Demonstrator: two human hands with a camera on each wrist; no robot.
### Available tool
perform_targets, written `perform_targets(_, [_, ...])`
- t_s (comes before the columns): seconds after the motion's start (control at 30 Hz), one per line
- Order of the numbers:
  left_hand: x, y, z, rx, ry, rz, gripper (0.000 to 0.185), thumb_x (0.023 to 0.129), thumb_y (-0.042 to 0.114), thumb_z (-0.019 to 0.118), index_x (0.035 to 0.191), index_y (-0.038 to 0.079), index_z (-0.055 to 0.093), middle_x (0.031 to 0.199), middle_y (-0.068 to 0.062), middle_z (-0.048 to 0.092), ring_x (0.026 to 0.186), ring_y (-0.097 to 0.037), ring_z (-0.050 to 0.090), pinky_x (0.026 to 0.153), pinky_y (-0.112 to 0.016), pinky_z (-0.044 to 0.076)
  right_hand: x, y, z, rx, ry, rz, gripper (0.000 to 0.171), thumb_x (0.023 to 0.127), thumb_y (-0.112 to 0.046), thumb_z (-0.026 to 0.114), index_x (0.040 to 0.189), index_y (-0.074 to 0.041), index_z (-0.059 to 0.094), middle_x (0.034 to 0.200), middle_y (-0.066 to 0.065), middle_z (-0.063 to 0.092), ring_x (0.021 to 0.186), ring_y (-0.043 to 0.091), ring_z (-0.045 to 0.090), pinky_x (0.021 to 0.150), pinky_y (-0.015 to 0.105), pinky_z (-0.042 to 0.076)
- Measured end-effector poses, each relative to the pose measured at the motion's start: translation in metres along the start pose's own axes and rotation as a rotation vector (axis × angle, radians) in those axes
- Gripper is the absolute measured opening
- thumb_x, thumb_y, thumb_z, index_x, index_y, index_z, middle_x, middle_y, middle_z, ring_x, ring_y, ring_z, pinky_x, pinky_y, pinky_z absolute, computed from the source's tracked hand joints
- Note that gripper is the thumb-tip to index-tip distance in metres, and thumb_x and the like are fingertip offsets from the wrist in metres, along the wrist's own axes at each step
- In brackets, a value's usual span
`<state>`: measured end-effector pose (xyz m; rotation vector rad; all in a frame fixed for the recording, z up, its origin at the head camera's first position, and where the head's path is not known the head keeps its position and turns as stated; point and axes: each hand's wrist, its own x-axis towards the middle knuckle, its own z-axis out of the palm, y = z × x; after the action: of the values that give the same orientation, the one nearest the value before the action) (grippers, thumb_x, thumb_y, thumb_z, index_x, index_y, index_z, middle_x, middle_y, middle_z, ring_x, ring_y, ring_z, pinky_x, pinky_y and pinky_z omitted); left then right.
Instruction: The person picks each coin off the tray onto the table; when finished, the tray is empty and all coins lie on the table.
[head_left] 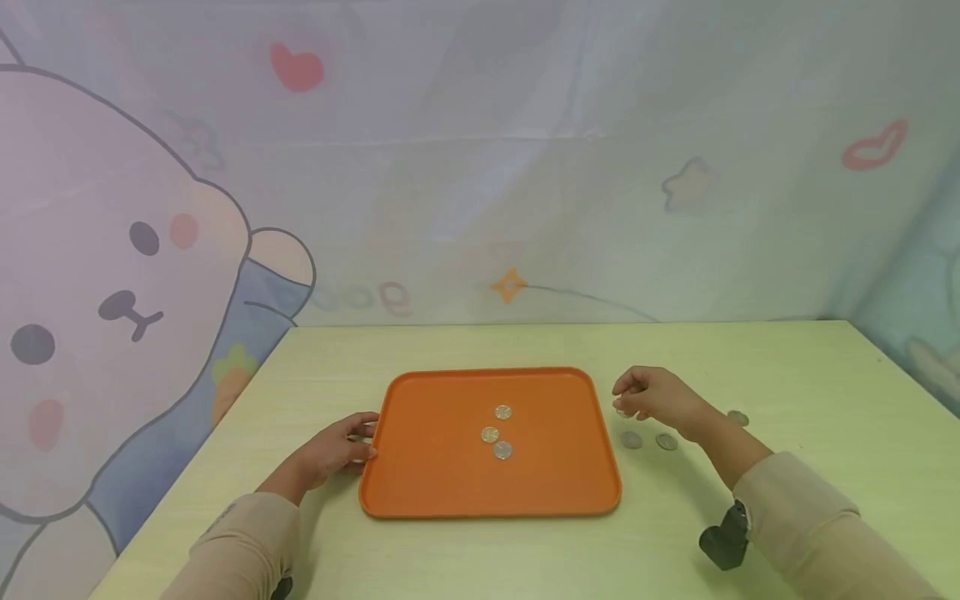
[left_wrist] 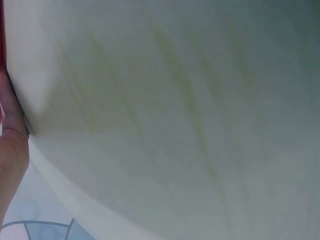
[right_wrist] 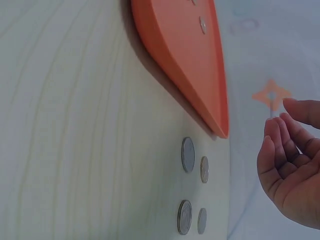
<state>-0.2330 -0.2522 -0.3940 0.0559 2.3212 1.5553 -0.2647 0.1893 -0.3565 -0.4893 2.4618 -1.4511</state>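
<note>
At left, the person's left hand (head_left: 333, 448) reaches forward, fingers loosely extended and touching the left rim of an orange tray (head_left: 442, 492) on the surface (head_left: 525, 558). On the backdrop (head_left: 480, 200) behind, faint lettering ends in a "g"; the rest is blurred. Three coins (head_left: 490, 434) lie mid-tray. Right of it, the right hand (head_left: 662, 397) hangs above four loose coins (head_left: 667, 442), fingers bent, a narrow gap between thumb and fingertips.

Lt. yel. tabletop (head_left: 487, 557), pale backdrop (head_left: 450, 200) w/ cartoon bear (head_left: 97, 275), red hearts (head_left: 300, 71), orange star (head_left: 510, 275)
</note>
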Motion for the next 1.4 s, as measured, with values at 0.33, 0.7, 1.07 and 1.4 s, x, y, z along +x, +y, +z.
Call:
perform_targets(0.33, [-0.003,0.002,-0.001,-0.013,-0.019,0.006,0.055,0.081,-0.005,0.051,0.13,-0.005,0.026,0.12,-0.024,0.033,0.087,-0.02,0.051,0.073,-0.037,0.047,0.017,-0.014,0.019,0.017,-0.004,0.039,0.024,0.081,-0.01,0.054,0.098,0.006,0.049,0.089,0.014,0.055,0.083,0.03,0.052,0.071,0.039,0.043])
perform_targets(0.7, [-0.005,0.0,-0.002,-0.017,-0.011,0.011,0.054,0.081,-0.006,0.051,0.129,-0.006,0.027,0.118,-0.024,0.034,0.087,-0.02,0.05,0.073,-0.037,0.046,0.043,-0.025,0.046,0.051,-0.04,0.013,0.023,0.082,-0.008,0.053,0.098,0.008,0.049,0.087,0.01,0.053,0.089,0.033,0.052,0.077,0.041,0.043])
perform_targets(1.07, [-0.007,0.0,-0.001,-0.008,-0.009,0.011,0.054,0.081,-0.005,0.05,0.13,-0.005,0.027,0.12,-0.025,0.034,0.086,-0.02,0.051,0.072,-0.036,0.047,0.066,-0.031,0.067,-0.002,-0.091,0.018,0.024,0.082,-0.008,0.054,0.1,0.007,0.05,0.096,0.013,0.055,0.085,0.025,0.055,0.073,0.036,0.045])
perform_targets(1.4, [-0.01,0.004,-0.001,0.0,0.0,-0.013,0.055,0.08,-0.006,0.05,0.13,-0.005,0.026,0.12,-0.024,0.034,0.084,-0.019,0.051,0.071,-0.035,0.047,0.077,-0.042,0.082,-0.047,-0.191,0.021,0.029,0.081,-0.007,0.055,0.105,0.008,0.051,0.098,0.011,0.055,0.085,0.022,0.054,0.074,0.034,0.044])
